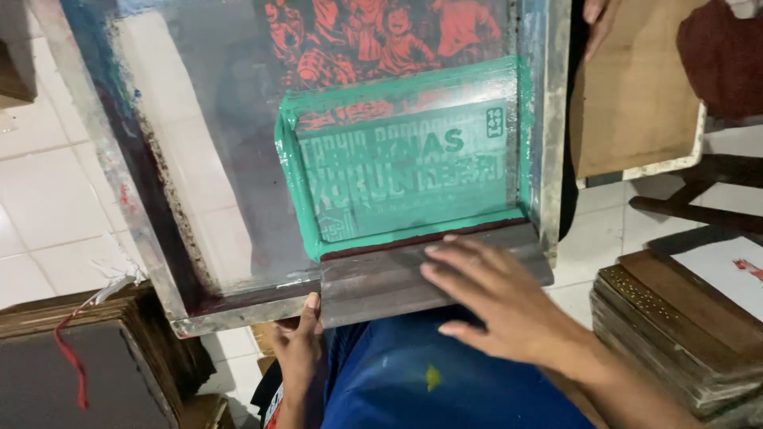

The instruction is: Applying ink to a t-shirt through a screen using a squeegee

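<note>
squeegee [433,274]: long grey bar lying flat across the near edge of the screen, below a band of teal ink.
printing screen [238,159]: metal-framed mesh, ink-stained, tilted over the lap.
right hand [497,306]: open, fingers spread flat on the squeegee, pressing it.
left hand [298,345]: grips the frame's near edge from beneath, steadying it.
stacked boards [675,334]: brown, flat, at right.

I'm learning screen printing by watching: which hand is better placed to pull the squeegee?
Probably the right hand: it lies flat across the squeegee by the green ink. The left hand grips the screen frame edge.
</note>
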